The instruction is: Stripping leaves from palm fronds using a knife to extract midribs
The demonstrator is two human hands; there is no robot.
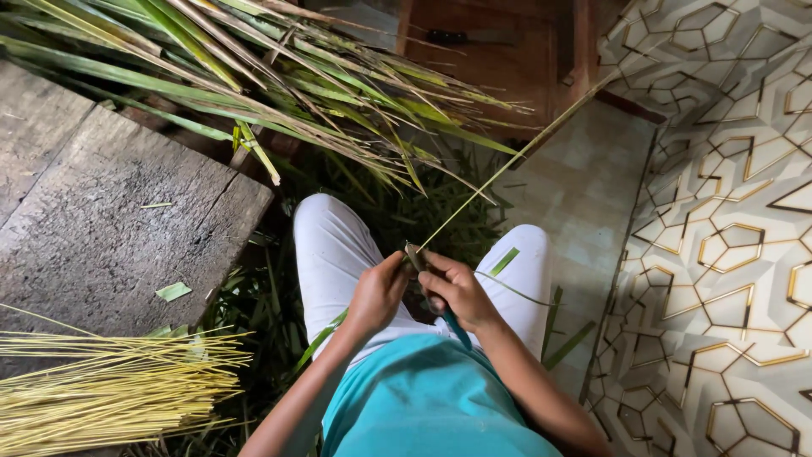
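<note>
Right hand point(457, 288) closed round a small knife point(447, 317) with a teal handle, blade end hidden in the fist; left hand point(378, 292) pinches the near end of a long leaf rib point(507, 165) over the lap, which runs up-right to the patterned wall point(727, 169). Stripped yellow sticks point(110, 389) piled lower left beside a grey slab point(93, 228), green leaves point(254, 76) heaped above

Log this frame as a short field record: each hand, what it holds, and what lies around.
left hand: pinches a long thin leaf rib near its lower end
right hand: grip shut on a green-handled knife, blade against the rib
left side: stripped yellow sticks on a grey wooden board
ahead: green palm leaves
below: leaf scraps
</note>
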